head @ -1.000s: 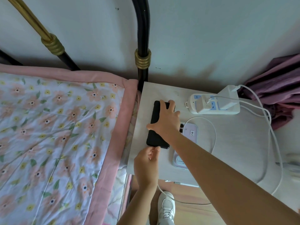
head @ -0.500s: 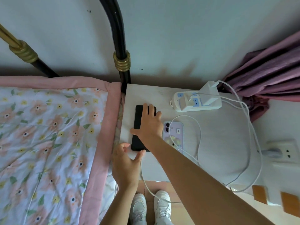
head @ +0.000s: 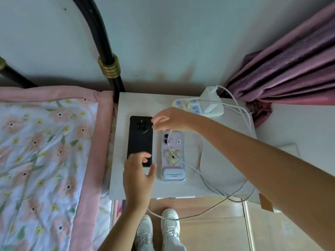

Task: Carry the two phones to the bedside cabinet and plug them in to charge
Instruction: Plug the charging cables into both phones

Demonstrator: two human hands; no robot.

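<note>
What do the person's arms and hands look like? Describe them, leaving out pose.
Both forearms are bare, with no sleeves in view. The left hand and right hand wear no gloves; no rings, watch or bracelets are visible. White trainers show below.

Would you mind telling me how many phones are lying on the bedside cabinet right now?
2. The black phone lies face down nearest the bed, its lower end under the left hand. The lilac-cased phone lies beside it, a white cable across it. None seems hidden.
</note>
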